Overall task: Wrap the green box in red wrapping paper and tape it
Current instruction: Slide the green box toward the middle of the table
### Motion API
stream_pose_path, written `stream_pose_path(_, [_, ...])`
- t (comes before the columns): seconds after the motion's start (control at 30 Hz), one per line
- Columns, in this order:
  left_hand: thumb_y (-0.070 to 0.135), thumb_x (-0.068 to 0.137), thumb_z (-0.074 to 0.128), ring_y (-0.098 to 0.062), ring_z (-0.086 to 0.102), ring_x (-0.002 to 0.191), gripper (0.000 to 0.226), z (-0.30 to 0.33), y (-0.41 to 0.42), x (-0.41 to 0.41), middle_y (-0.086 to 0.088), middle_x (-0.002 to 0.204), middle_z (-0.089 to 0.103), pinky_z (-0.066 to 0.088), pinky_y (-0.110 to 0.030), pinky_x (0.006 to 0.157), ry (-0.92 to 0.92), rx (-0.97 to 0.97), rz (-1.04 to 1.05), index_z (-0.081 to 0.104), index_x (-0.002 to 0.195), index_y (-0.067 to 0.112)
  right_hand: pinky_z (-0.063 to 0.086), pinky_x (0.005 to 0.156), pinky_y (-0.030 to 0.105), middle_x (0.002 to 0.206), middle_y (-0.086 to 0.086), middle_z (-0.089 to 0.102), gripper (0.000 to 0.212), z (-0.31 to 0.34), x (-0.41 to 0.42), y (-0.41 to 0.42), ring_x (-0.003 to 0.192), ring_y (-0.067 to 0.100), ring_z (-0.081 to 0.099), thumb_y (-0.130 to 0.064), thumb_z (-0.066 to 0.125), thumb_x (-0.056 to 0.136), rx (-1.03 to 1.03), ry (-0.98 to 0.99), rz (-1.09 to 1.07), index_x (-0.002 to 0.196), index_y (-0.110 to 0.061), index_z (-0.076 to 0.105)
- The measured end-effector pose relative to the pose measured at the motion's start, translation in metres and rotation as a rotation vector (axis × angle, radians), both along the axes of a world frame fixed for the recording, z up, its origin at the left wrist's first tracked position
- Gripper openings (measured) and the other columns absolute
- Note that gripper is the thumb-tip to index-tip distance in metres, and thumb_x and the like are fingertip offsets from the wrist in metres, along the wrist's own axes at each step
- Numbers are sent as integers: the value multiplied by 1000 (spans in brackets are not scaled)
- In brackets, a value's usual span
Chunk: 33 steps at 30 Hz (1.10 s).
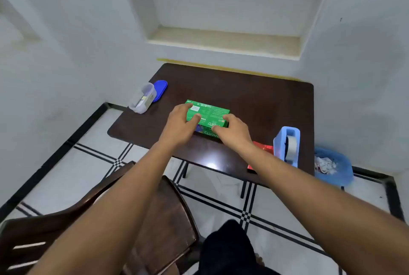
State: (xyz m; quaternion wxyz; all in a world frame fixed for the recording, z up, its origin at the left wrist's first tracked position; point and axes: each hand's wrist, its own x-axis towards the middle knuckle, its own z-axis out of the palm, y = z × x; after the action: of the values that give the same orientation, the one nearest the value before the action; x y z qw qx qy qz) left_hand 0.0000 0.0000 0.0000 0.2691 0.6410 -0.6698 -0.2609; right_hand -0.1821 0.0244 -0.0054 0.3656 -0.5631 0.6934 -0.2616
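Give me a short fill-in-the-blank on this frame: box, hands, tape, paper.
1. Both the left hand and the right hand grip the ____ box on the dark table.
2. The tape dispenser by the table's right edge is light ____.
3. The red wrapping paper lies partly hidden behind the ____ forearm.
4. The blue lid lies beside a clear ____.

Missing words: green; blue; right; container
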Motion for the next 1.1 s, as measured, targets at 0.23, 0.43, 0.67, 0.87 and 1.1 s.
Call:
stream_pose_path(0.23, [44, 96, 66, -29, 33, 149, 60, -47, -85, 15, -6, 161, 36, 33, -47, 119, -209, 67, -35, 53, 150, 20, 34, 115, 31, 159, 11, 37, 65, -43, 0, -75, 142, 32, 44, -33, 68, 88, 81, 119, 31, 147, -13, 51])
stream_pose_path(0.43, [69, 91, 60, -33, 21, 153, 72, -132, -169, 40, 4, 171, 6, 35, -62, 114, -336, 233, -167, 34, 156, 50, 37, 117, 39, 171, 12, 2, 77, -115, 19, -147, 145, 41, 37, -40, 67, 88, 238, 158, -50, 155, -20, 37])
stream_pose_path(0.67, [80, 87, 52, -32, 48, 139, 76, -157, -246, 47, 2, 169, 11, 52, -52, 99, -300, 180, -257, 28, 155, 55, 33, 120, 41, 170, 10, 10, 69, -156, 51, -210, 152, 31, 27, -48, 65, 93, 97, 42, -407, 154, -42, 36])
stream_pose_path(0.87, [69, 94, 50, -30, 49, 139, 60, -166, -296, 50, 0, 165, 25, 52, -51, 99, -224, 122, -260, 33, 151, 60, 33, 115, 32, 171, 2, 17, 65, -164, 51, -250, 152, 23, 30, -48, 69, 92, 26, 39, -502, 151, -49, 42])
stream_pose_path(1.1, [61, 95, 54, -28, 50, 136, 54, -185, -300, 48, 3, 164, 33, 51, -51, 99, -174, 23, -181, 41, 147, 61, 28, 101, 10, 164, -3, 37, 63, -180, 50, -256, 145, 10, 41, -48, 82, 82, -97, -54, -603, 139, -53, 56])
